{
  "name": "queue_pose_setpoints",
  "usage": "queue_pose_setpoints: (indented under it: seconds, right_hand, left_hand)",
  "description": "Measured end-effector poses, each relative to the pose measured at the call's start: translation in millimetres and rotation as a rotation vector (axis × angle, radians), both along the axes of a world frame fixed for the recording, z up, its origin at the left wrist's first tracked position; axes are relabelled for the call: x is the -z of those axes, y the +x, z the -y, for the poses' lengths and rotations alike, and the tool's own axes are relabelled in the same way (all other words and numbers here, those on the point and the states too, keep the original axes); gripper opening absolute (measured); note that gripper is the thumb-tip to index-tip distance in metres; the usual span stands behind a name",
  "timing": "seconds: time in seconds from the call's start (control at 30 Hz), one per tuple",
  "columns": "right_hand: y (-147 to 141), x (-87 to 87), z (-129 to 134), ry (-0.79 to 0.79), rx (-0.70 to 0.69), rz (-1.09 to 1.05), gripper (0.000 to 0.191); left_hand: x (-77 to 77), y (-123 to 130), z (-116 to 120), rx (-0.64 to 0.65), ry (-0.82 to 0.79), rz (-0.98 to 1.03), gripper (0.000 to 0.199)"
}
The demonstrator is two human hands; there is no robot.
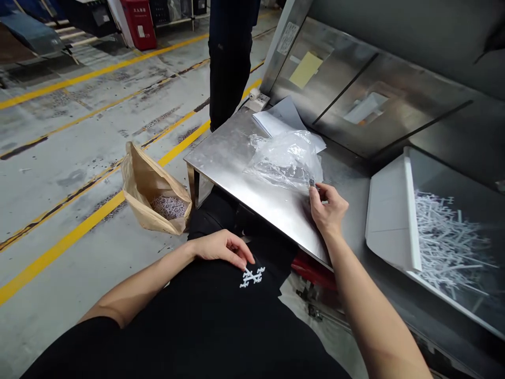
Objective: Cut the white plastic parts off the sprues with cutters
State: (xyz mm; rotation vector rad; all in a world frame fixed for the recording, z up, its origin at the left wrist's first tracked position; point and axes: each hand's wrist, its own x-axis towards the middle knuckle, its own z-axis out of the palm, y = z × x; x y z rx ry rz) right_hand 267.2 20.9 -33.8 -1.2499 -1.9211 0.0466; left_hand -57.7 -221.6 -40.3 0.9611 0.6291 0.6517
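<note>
Low over my lap, my left hand (225, 249) pinches a small white branched plastic piece (252, 277) between thumb and fingertips. The piece has a crossed stem and short curled ends. My right hand (330, 206) is closed above the front edge of the metal table (224, 163), gripping a small dark thing (312, 183) too little to name. Just beyond those fingers lies a crumpled clear plastic bag (286, 158). Farther right, a white bin (390, 216) tilts on its side, with many thin white plastic pieces (450, 242) spilling inside it.
An open brown paper sack (136, 208) with small pieces in its bottom stands on the floor at left. White papers (282, 113) lie behind the bag, near a power socket (258, 97). A person's dark-trousered leg (231, 63) stands beyond the table. A metal panel (343, 79) backs it.
</note>
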Motion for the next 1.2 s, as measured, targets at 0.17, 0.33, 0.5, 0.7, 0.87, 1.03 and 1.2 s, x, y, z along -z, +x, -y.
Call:
queue_pose_setpoints:
  seconds: [0.17,0.33,0.5,0.7,0.87,1.03,1.2]
  right_hand:
    - [2,-5.4,3,0.017,-0.020,-0.041,0.043]
    - [6,-7.8,5,0.039,-0.057,-0.043,0.045]
    - [7,-6.9,6,0.028,-0.045,-0.026,0.053]
    - [9,-8.7,7,0.007,-0.058,0.002,0.056]
    - [6,-17.9,9,-0.033,-0.084,-0.004,0.050]
    - [-11,-35.3,15,-0.342,-0.100,-0.320,0.046]
    - [-20,-42.0,10,-0.570,-0.125,-0.497,0.043]
  left_hand:
    - [-3.1,4,-22,0.124,0.229,-0.091,0.044]
    - [3.4,18,-47,0.072,0.221,-0.141,0.040]
    - [-13.9,22,-73,-0.235,0.319,-0.301,0.019]
    - [-40.6,22,-108,-0.469,0.580,-0.449,0.013]
    - [-43.4,40,-144,-0.481,0.828,-0.642,0.012]
    - [-42.9,54,-170,-0.511,1.069,-0.802,0.015]
    - [-44.2,56,-189,-0.625,1.211,-0.830,0.013]
